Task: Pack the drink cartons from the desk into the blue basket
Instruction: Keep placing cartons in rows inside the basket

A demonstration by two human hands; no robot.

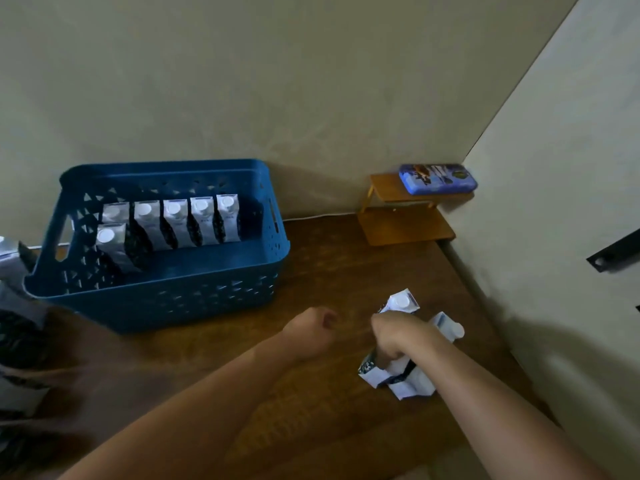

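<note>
The blue basket [277,251] stands at the back left of the wooden desk [346,265]. Several white drink cartons with round caps [176,223] stand in a row along its far side, and one more [112,245] stands in front at the left. At the right of the desk, my right hand [398,336] grips a carton [400,303] from above. A second carton [448,327] lies right beside it, partly hidden by my hand. My left hand [311,332] hovers in a loose fist beside it, holding nothing.
A small wooden shelf [401,216] in the back right corner carries a blue pencil case [438,178]. More cartons [14,341] sit blurred at the left edge. A white cable runs along the wall behind the desk.
</note>
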